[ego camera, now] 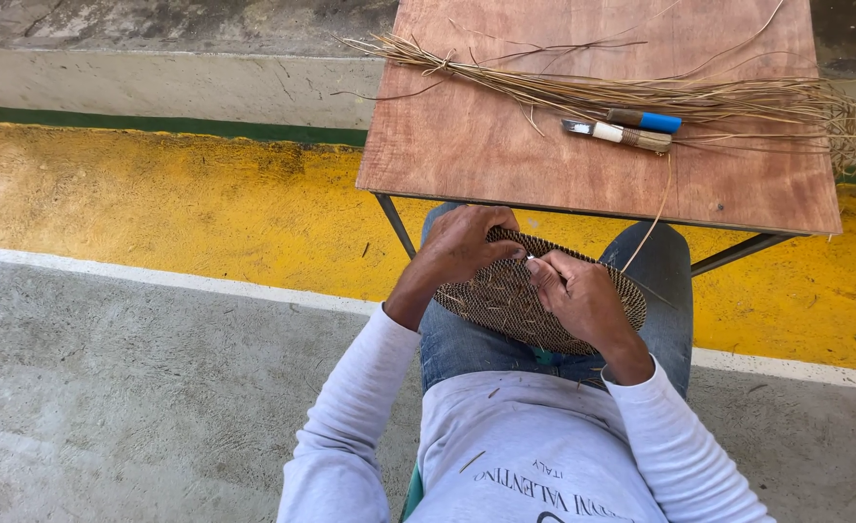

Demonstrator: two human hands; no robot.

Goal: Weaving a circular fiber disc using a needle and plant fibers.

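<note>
Below the wooden table (pixel 505 155), a woven mat (pixel 505 300) is gripped by the left hand (pixel 462 242) while a strand, seemingly, is pinched by the right hand (pixel 578 295) mid-stitch; careful threading is needed next.

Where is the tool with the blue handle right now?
In the head view, the blue-handled tool lies on the wooden table, toward its right side, against the bundle of dry fibres and just above a knife.

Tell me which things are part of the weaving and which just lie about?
In hand: woven mat, held by left hand and right hand; loose fibre strand.
Lying on wooden table: fibre bundle, knife, blue-handled tool.
</note>
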